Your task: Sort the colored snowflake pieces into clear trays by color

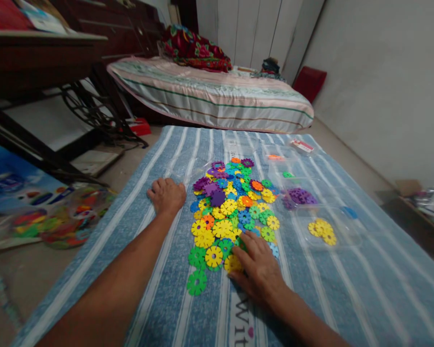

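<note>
A spread pile of notched plastic discs (228, 207) in yellow, green, blue, orange and purple lies on the striped cloth. At its near edge my right hand (258, 265) has thumb and index finger around the rim of a yellow notched disc (232, 264). Its other fingers rest over neighbouring discs. My left hand (167, 195) lies palm down on the cloth just left of the pile, fingers loosely bent and apart, holding nothing visible. A green notched disc (196, 282) sits at the pile's near end.
Right of the pile, a clear container (350, 238) holds several yellow discs; another behind it has purple pieces (300, 197). Farther clear containers hold orange and green pieces. A bed (217, 99) stands beyond the cloth (137, 168). Bags of coloured pieces (70, 219) lie at left.
</note>
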`<state>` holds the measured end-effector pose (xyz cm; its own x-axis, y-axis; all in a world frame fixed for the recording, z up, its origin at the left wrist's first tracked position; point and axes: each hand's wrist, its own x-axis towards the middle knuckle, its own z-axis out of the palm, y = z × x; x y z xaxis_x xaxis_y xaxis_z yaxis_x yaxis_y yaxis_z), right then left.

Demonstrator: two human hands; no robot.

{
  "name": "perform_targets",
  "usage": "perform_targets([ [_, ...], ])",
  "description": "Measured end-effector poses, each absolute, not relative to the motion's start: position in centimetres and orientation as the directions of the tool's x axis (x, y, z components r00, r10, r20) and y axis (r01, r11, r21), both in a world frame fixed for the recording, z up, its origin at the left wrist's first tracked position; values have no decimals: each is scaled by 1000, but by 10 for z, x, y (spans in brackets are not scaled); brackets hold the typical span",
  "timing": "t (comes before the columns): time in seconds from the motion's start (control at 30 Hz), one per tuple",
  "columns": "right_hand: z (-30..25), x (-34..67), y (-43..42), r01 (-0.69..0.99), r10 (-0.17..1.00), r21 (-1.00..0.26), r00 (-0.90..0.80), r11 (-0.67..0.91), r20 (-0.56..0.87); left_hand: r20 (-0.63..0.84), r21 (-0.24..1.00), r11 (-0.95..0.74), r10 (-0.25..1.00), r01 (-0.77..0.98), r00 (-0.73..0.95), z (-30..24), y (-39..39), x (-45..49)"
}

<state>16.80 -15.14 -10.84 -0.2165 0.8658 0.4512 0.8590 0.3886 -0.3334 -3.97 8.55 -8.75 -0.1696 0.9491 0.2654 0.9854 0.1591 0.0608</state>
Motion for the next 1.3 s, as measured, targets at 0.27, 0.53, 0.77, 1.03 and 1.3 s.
perform_targets([
  [0.27, -106, 162, -149, 844, 820, -321, -216, 430, 530, 227, 42, 174, 957, 984, -179, -87, 93, -43],
  [0.53, -79, 176, -152, 728, 792, -476, -149, 493, 592, 211, 28, 188, 959, 982, -190, -87, 97, -44],
  [0.77, -57, 261, -149, 930, 692, -303, 78, 208, 717, 235, 27, 183, 954, 983, -185, -87, 93, -43],
  [1.03, -54, 303, -152, 987, 620, -158, 131, -12, 773, 238, 70, 168, 954, 983, -180, -91, 93, -43],
  [1.3, -81, 206, -157, 854, 748, -357, -54, 378, 662, 259, 110, 153, 950, 982, -177, -92, 91, -42],
])
